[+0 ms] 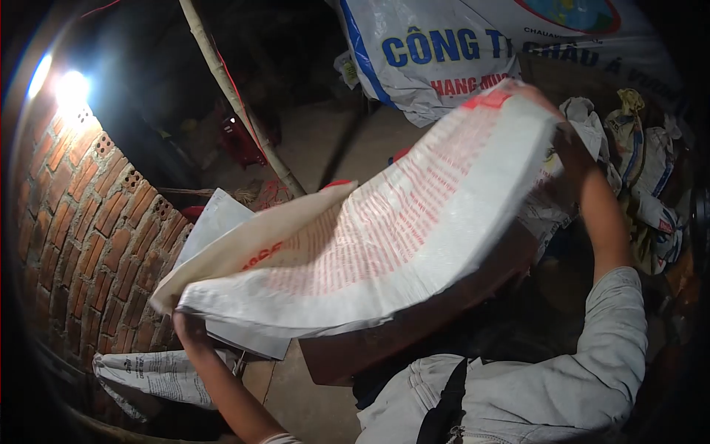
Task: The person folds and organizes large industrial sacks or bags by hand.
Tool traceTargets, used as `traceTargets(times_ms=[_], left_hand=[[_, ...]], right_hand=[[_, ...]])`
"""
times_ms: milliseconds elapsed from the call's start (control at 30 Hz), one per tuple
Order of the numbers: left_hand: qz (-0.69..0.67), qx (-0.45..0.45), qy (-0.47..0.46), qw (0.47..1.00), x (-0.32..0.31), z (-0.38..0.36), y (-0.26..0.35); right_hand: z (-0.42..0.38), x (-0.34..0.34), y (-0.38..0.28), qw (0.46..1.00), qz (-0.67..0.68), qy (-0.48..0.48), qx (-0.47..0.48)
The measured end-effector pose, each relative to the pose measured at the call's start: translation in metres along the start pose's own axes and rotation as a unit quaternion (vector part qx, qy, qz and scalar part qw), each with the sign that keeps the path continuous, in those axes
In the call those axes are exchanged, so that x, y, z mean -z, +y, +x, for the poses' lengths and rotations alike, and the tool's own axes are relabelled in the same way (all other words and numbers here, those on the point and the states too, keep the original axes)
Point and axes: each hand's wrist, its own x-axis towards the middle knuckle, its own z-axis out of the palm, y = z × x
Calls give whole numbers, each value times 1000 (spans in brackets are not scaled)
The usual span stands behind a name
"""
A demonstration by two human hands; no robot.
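A large white woven sack (451,200) with red print is stretched across the middle of the view, sagging between my two hands. At its lower left corner my left hand (191,327) is closed on the edge, the fingers partly hidden by the cloth. My right hand (546,103) grips the raised upper right corner, and its fingers are mostly out of sight behind the sack. Along the left side a beige fold of the sack (259,235) stands away from the white face. Beneath it shows a dark reddish-brown surface (347,359).
A brick wall (81,244) with a bright lamp (72,89) runs along the left. A wooden pole (237,96) leans behind the sack. A large printed tarp (458,52) hangs at the back, several bundled sacks (654,170) lie right, and another sack (151,374) lies lower left.
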Motion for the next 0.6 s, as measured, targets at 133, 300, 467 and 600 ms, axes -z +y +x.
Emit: traceTargets(times_ms=[133, 300, 467, 600], left_hand=[[-35, 68, 124, 989, 54, -41, -33], [7, 402, 118, 908, 79, -141, -107], [-14, 176, 75, 981, 42, -136, -51], [30, 35, 174, 984, -34, -168, -7]], right_hand=[[-71, 27, 11, 998, 45, -15, -46], [-102, 129, 156, 844, -374, -211, -322], [-78, 139, 116, 950, -261, -102, -140], [-109, 77, 30, 997, 42, -61, -21]])
